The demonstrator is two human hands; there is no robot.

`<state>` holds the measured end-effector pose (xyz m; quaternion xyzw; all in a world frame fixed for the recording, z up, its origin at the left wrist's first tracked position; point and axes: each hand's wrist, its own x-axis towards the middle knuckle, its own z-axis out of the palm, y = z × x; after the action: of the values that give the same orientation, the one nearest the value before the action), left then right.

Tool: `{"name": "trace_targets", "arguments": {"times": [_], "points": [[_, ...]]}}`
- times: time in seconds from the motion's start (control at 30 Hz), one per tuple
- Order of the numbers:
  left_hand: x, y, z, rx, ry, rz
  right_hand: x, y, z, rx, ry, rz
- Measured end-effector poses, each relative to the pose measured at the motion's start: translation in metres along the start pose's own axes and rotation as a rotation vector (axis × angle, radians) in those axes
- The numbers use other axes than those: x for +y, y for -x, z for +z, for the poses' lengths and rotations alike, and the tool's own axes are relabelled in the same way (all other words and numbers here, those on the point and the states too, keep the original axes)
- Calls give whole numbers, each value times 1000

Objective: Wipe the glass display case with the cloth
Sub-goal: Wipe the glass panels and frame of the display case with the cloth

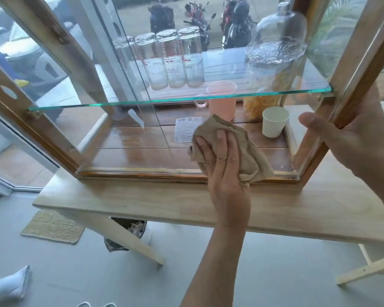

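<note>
Both hands are busy. The left hand [220, 156] lies flat, fingers straight, over the tan cloth [242, 147] at centre frame, low on the front of the glass display case [142, 171]. The right hand [359, 138] grips the wooden door frame [350, 91] at right. A wide sweep could, I'd judge, knock the paper cup [274, 124] or jolt the glass shelf [175, 99] carrying upturned glasses [171, 63].

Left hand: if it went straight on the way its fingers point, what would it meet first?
Probably the pink cup, standing just beyond the cloth under the left hand, below the glass shelf; depth is unclear.
</note>
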<state>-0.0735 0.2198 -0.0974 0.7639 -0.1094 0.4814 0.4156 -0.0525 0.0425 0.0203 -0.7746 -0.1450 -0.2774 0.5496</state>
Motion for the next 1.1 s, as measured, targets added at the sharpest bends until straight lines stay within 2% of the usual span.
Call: {"name": "trace_targets", "arguments": {"times": [0.1, 0.23, 0.4, 0.5, 0.57, 0.67, 0.73, 0.83, 0.9, 1.03, 1.1], "points": [[5, -5, 0, -85, -63, 147, 4, 1, 0, 5, -40, 13], [-30, -24, -34, -172, -184, 295, 6, -1, -3, -34, -16, 34], [-58, -35, -50, -506, -280, 741, 8, 0, -3, -39, 29, 29], [-34, -45, -28, -531, -298, 957, 10, 1, -3, -26, 18, 27], [-35, -51, -30, -519, -290, 966, 13, 0, -5, -24, 28, 19], [-56, -47, -56, -529, -322, 853, 15, 0, -7, -13, 63, 3], [-58, -39, -59, -567, -342, 847, 17, 0, -6, -18, 66, -3], [-41, -45, -33, -626, -286, 1001, 19, -1, -7, -27, 40, 0], [-41, -61, -38, -588, -287, 1073, 19, 0, -6, -34, 44, 5], [-73, -66, -80, -584, -343, 926, 17, 0, -7, -36, 41, 6], [-76, -54, -78, -625, -341, 924, 16, 1, -5, -41, 52, 9]]}}
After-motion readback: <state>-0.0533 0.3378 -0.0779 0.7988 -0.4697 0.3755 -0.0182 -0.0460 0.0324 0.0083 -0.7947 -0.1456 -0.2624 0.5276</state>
